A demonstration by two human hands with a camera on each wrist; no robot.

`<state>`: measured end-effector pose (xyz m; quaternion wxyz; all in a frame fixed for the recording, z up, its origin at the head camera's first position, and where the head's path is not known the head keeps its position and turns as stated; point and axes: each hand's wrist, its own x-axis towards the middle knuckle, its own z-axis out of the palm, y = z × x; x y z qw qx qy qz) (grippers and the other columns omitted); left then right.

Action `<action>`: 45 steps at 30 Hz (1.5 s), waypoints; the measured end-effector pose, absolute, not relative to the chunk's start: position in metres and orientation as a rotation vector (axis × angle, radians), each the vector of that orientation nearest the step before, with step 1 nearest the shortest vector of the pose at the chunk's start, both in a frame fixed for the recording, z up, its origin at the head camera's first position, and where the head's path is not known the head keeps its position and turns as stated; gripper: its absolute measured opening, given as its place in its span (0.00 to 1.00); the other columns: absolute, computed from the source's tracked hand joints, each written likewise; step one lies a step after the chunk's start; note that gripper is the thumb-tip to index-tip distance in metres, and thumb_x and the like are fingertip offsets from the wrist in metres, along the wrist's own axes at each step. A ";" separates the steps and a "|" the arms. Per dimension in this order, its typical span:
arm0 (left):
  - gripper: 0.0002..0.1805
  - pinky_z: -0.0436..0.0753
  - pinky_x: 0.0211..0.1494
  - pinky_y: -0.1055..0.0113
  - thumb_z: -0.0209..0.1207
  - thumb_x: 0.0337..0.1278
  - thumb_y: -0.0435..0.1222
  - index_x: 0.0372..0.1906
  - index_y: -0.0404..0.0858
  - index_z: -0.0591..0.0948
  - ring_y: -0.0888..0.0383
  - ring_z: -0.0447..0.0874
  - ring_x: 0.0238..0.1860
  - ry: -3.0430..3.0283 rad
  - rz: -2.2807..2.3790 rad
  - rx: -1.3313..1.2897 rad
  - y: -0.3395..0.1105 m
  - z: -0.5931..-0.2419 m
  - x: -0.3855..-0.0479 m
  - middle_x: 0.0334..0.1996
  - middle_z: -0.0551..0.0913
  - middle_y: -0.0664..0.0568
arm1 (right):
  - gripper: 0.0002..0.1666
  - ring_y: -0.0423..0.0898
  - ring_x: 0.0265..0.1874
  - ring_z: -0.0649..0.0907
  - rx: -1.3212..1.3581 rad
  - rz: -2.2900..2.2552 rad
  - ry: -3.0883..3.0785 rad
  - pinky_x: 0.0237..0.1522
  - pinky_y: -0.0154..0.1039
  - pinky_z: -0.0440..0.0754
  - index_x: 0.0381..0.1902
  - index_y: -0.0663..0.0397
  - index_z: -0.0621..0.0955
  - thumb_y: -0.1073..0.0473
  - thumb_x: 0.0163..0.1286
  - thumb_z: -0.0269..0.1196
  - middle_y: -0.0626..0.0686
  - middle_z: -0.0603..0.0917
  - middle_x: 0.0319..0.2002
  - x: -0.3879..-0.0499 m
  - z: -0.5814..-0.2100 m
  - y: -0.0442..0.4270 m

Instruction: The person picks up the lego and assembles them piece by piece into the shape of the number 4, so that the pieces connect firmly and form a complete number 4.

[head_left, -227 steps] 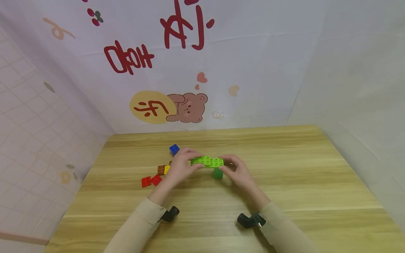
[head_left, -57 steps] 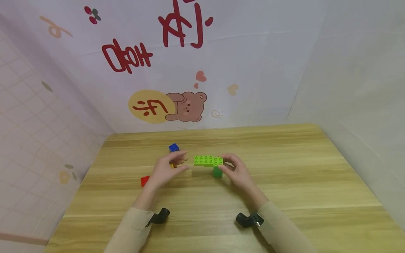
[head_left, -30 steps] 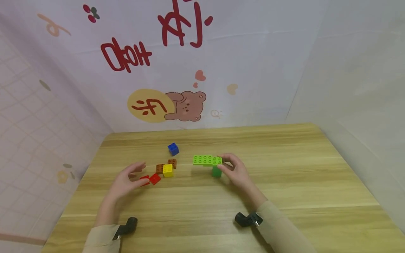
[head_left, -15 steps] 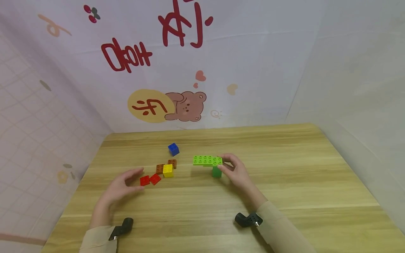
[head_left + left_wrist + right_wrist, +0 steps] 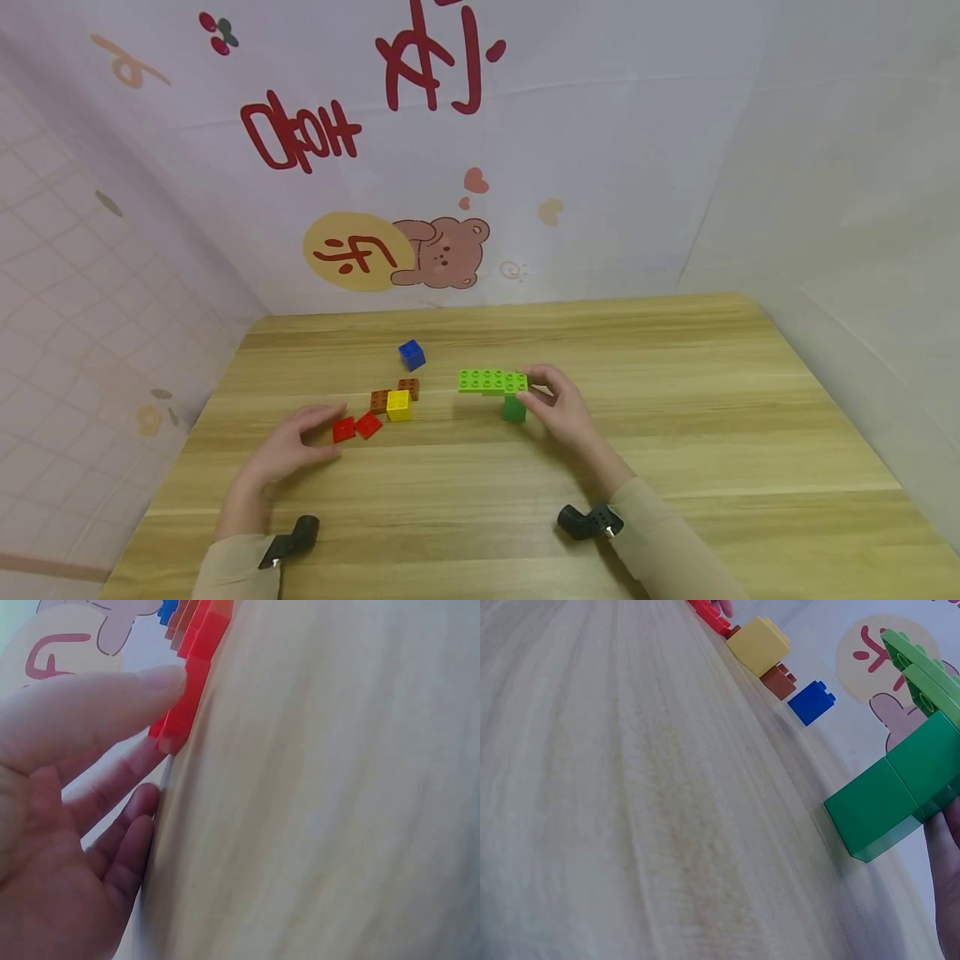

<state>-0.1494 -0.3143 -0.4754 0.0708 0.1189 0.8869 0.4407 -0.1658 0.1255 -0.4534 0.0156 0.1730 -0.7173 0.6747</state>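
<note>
All legible marks = red handwritten-style chars on the white backdrop (image 5: 600, 150), head view. Yellow disc (image 5: 375, 279) beside the bear print (image 5: 450, 254) carries one red char (image 5: 362, 253), prob. "乐" turned on its side; L wrist view gets only a bit of it, R wrist view most, at an angle. Middle red lettering (image 5: 303, 137), upper L of disc: also sideways-looking, can't read for sure. Top red lettering (image 5: 426, 62): big strokes + dot, ditto unreadable, more red cut off at frame edge.
</note>
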 end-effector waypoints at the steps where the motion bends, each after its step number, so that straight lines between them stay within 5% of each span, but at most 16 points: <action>1: 0.37 0.64 0.64 0.67 0.76 0.45 0.36 0.65 0.36 0.77 0.44 0.68 0.62 2.688 1.309 0.377 -0.314 -0.476 -0.150 0.61 0.75 0.41 | 0.17 0.65 0.56 0.75 0.537 2.102 -2.231 0.56 0.37 0.79 0.53 0.75 0.75 0.74 0.67 0.62 0.69 0.76 0.54 -0.166 -0.453 0.126; 6: 0.35 0.65 0.60 0.75 0.77 0.43 0.35 0.61 0.34 0.80 0.48 0.71 0.58 2.758 1.263 0.422 -0.312 -0.481 -0.151 0.56 0.78 0.42 | 0.17 0.66 0.56 0.75 0.540 2.101 -2.228 0.56 0.37 0.78 0.53 0.76 0.75 0.75 0.67 0.62 0.69 0.76 0.55 -0.166 -0.454 0.126; 20: 0.18 0.76 0.50 0.65 0.73 0.49 0.31 0.47 0.33 0.85 0.48 0.77 0.48 2.839 1.242 0.342 -0.307 -0.481 -0.152 0.45 0.83 0.44 | 0.17 0.64 0.56 0.76 0.536 2.075 -2.250 0.56 0.37 0.78 0.53 0.75 0.75 0.74 0.67 0.63 0.69 0.76 0.55 -0.166 -0.454 0.126; 45: 0.20 0.82 0.43 0.69 0.69 0.55 0.28 0.53 0.31 0.81 0.51 0.81 0.42 2.683 1.399 0.105 -0.299 -0.465 -0.146 0.45 0.83 0.43 | 0.17 0.63 0.56 0.76 0.547 2.067 -2.248 0.57 0.40 0.78 0.53 0.74 0.76 0.73 0.67 0.63 0.68 0.76 0.55 -0.165 -0.454 0.126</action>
